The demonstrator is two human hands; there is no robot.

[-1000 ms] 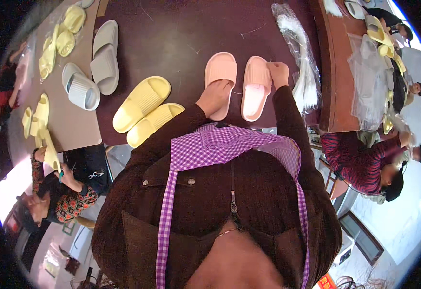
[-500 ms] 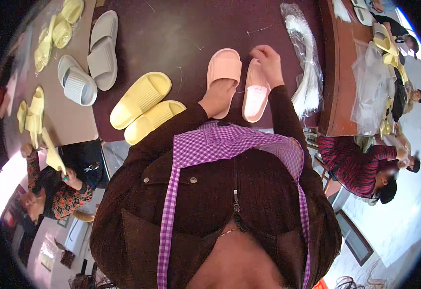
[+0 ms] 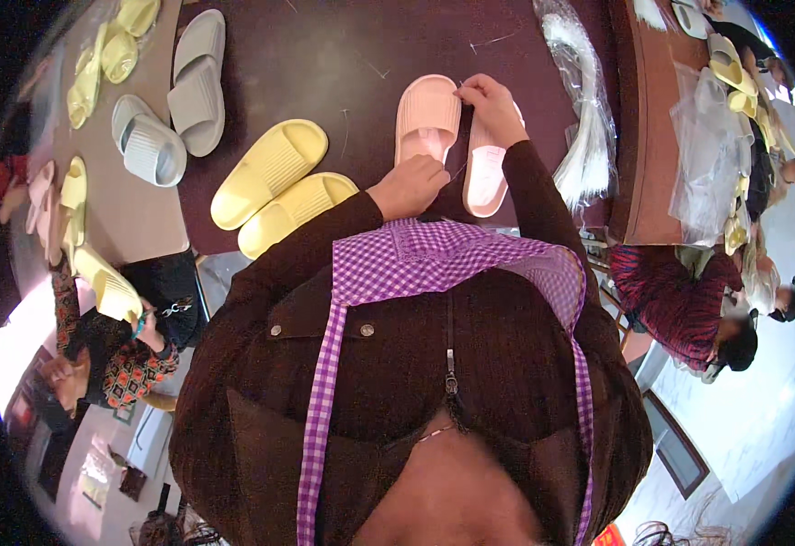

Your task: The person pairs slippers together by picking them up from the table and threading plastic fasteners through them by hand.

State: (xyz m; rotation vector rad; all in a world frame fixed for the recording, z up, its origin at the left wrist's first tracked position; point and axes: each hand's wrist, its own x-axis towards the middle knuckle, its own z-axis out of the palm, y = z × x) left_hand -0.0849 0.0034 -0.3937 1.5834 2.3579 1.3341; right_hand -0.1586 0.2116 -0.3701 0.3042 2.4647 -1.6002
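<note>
Two pink slide slippers lie side by side before me: the left pink slipper (image 3: 428,107) and the right pink slipper (image 3: 484,181), partly covered by my right hand. My left hand (image 3: 408,188) is closed at the near end of the left slipper. A thin pale strand (image 3: 459,171) shows at its fingertips, though the grip itself is hard to see. My right hand (image 3: 496,111) reaches over the far part of the right slipper. Its thumb and finger pinch together beside the left slipper's strap; what they hold is too small to make out.
Yellow slippers (image 3: 270,173) lie to the left, grey slippers (image 3: 199,96) beyond them. A bagged bundle of white strands (image 3: 585,118) lies on the right of the dark table (image 3: 397,41), near a raised wooden edge (image 3: 639,136). A person at left handles a yellow slipper (image 3: 108,284).
My left hand has come out from inside the left slipper and closed at its near end. My right hand has moved left toward that slipper's strap, its fingers pinching.
</note>
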